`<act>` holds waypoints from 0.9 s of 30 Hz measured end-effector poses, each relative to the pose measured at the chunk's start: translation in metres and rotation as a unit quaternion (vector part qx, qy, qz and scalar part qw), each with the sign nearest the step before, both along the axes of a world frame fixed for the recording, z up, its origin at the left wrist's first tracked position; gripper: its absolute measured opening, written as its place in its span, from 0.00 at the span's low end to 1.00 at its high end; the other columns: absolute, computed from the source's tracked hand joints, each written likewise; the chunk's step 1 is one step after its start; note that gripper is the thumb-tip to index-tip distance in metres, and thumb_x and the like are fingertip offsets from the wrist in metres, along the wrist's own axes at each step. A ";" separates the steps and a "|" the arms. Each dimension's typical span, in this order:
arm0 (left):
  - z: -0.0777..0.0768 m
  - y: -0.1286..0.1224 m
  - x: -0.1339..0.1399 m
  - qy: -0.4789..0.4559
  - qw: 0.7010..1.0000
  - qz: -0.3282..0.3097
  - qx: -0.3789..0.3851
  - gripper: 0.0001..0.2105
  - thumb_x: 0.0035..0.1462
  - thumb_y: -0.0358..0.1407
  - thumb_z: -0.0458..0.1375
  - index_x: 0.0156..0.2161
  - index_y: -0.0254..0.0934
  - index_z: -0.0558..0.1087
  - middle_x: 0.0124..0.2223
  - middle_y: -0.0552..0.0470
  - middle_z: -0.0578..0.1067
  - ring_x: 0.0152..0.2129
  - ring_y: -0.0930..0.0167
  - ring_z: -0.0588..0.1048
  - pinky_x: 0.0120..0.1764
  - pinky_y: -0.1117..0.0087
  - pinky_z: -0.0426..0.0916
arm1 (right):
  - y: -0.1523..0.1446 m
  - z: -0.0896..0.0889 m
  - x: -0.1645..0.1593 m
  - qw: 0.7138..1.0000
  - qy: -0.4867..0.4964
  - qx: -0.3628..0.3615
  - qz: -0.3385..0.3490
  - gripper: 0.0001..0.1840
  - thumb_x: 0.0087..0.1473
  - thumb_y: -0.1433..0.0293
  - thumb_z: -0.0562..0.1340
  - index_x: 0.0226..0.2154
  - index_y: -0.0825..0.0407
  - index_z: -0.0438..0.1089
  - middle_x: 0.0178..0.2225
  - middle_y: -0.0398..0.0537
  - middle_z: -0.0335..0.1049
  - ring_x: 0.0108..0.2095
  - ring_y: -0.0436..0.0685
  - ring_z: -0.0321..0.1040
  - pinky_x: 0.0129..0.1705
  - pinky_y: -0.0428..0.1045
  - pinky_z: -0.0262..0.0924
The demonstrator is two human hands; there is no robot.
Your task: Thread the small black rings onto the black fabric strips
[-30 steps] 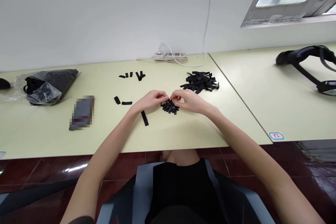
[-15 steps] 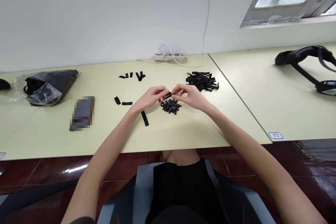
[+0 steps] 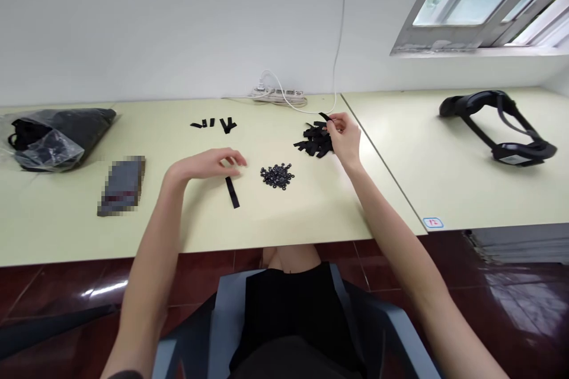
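Transparent plastic forms a bag (image 3: 57, 148) at the left of the frame, dark contents (image 3: 23, 135) inside. Left of centre, the left hand (image 3: 202, 164) is half open, apparently empty, near a lone strip (image 3: 232, 193). Right of centre, the right hand (image 3: 347, 139) pinches a black strip (image 3: 326, 117) by the strip pile (image 3: 315, 142). Earlier the hands met over the black rings (image 3: 277, 176); now these lie uncovered between them, mid-frame.
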State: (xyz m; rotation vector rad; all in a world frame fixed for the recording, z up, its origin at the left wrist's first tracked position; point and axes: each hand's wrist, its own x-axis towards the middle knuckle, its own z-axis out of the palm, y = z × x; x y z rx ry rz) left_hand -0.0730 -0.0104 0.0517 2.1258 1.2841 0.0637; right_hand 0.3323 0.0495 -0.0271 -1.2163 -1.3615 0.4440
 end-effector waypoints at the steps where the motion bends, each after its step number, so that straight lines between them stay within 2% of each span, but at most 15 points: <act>1: -0.001 -0.007 -0.003 0.003 1.000 -0.009 -0.006 0.28 0.62 0.63 0.66 0.58 0.47 0.83 0.65 0.43 0.81 0.58 0.54 0.79 0.56 0.59 0.75 | 0.003 -0.002 0.004 1.000 -0.005 -0.005 -0.005 0.07 0.68 0.62 0.63 0.46 0.45 0.73 0.37 0.47 0.80 0.44 0.62 0.84 0.49 0.56 0.76; 3: -0.004 -0.023 -0.010 -0.004 0.999 -0.031 -0.018 0.28 0.62 0.62 0.67 0.59 0.49 0.84 0.66 0.43 0.79 0.58 0.54 0.78 0.56 0.60 0.75 | 0.009 -0.008 0.012 0.999 -0.027 -0.009 -0.018 0.09 0.68 0.62 0.63 0.49 0.45 0.73 0.41 0.49 0.81 0.47 0.63 0.82 0.52 0.58 0.75; 5: -0.009 -0.038 -0.015 -0.016 0.999 -0.028 -0.017 0.27 0.63 0.63 0.67 0.58 0.49 0.84 0.64 0.43 0.79 0.56 0.55 0.78 0.55 0.60 0.75 | 0.014 -0.013 0.017 0.997 -0.061 0.000 -0.050 0.14 0.67 0.62 0.64 0.54 0.45 0.72 0.50 0.54 0.81 0.54 0.65 0.78 0.59 0.63 0.73; 8: -0.018 -0.054 -0.019 -0.044 0.999 0.024 -0.005 0.24 0.64 0.63 0.66 0.51 0.46 0.84 0.57 0.44 0.82 0.49 0.57 0.80 0.51 0.60 0.75 | 0.016 -0.017 0.016 0.989 -0.108 0.017 -0.097 0.21 0.66 0.62 0.64 0.60 0.46 0.71 0.61 0.60 0.76 0.64 0.71 0.69 0.69 0.71 0.64; 11: -0.023 -0.060 -0.016 -0.058 0.996 0.071 0.002 0.22 0.64 0.61 0.66 0.44 0.44 0.83 0.49 0.46 0.84 0.45 0.58 0.81 0.50 0.59 0.74 | 0.007 -0.012 0.001 0.988 -0.119 0.031 -0.091 0.19 0.67 0.64 0.61 0.59 0.46 0.73 0.62 0.61 0.74 0.64 0.72 0.68 0.71 0.73 0.61; 13: -0.022 -0.062 -0.009 -0.076 0.993 0.088 0.021 0.22 0.65 0.61 0.66 0.41 0.43 0.82 0.47 0.46 0.85 0.43 0.59 0.81 0.48 0.60 0.74 | -0.006 -0.004 -0.017 0.992 -0.109 0.046 -0.046 0.16 0.68 0.65 0.61 0.55 0.46 0.74 0.59 0.59 0.77 0.63 0.71 0.69 0.70 0.71 0.63; 14: -0.020 -0.062 -0.004 -0.093 0.990 0.096 0.036 0.22 0.65 0.61 0.66 0.40 0.43 0.82 0.46 0.46 0.85 0.42 0.60 0.81 0.47 0.60 0.74 | -0.015 0.000 -0.027 0.994 -0.098 0.052 -0.003 0.13 0.69 0.65 0.61 0.52 0.46 0.75 0.56 0.58 0.79 0.61 0.70 0.71 0.67 0.69 0.66; 15: -0.018 -0.062 0.003 -0.116 0.986 0.105 0.051 0.22 0.66 0.60 0.66 0.40 0.42 0.82 0.45 0.46 0.84 0.42 0.61 0.81 0.46 0.61 0.74 | -0.025 0.005 -0.038 0.993 -0.086 0.050 0.062 0.11 0.70 0.64 0.60 0.50 0.46 0.75 0.53 0.57 0.80 0.58 0.68 0.74 0.64 0.66 0.69; 17: -0.012 -0.060 0.018 -0.172 0.975 0.122 0.073 0.21 0.67 0.59 0.66 0.42 0.42 0.82 0.45 0.46 0.84 0.40 0.63 0.80 0.45 0.62 0.74 | -0.045 0.013 -0.059 0.975 -0.061 0.019 0.212 0.12 0.74 0.58 0.60 0.49 0.46 0.75 0.49 0.54 0.83 0.52 0.64 0.79 0.57 0.61 0.73; 19: -0.005 -0.057 0.037 -0.222 0.962 0.132 0.089 0.20 0.68 0.57 0.68 0.43 0.41 0.82 0.45 0.46 0.84 0.38 0.65 0.79 0.44 0.62 0.74 | -0.065 0.019 -0.076 0.951 -0.063 -0.001 0.303 0.15 0.75 0.54 0.62 0.52 0.45 0.74 0.49 0.52 0.83 0.50 0.62 0.80 0.55 0.59 0.74; 22: 0.004 -0.045 0.067 -0.267 0.949 0.128 0.110 0.18 0.67 0.54 0.70 0.41 0.40 0.82 0.44 0.46 0.84 0.38 0.65 0.79 0.44 0.63 0.74 | -0.083 0.022 -0.089 0.940 -0.075 0.011 0.332 0.20 0.70 0.54 0.70 0.57 0.43 0.71 0.51 0.50 0.82 0.50 0.61 0.79 0.55 0.59 0.74; 24: 0.007 -0.033 0.085 -0.293 0.942 0.115 0.117 0.17 0.66 0.53 0.70 0.41 0.40 0.82 0.43 0.46 0.84 0.39 0.65 0.80 0.44 0.63 0.75 | -0.084 0.021 -0.090 0.948 -0.073 0.022 0.308 0.18 0.69 0.56 0.70 0.56 0.43 0.70 0.49 0.48 0.82 0.47 0.60 0.79 0.53 0.58 0.74; 27: 0.004 -0.015 0.103 -0.322 0.933 0.110 0.119 0.17 0.66 0.53 0.69 0.41 0.39 0.81 0.41 0.47 0.83 0.37 0.66 0.80 0.43 0.63 0.75 | -0.079 0.020 -0.085 0.968 -0.068 0.047 0.236 0.10 0.74 0.60 0.64 0.54 0.43 0.71 0.48 0.50 0.81 0.46 0.61 0.79 0.51 0.58 0.74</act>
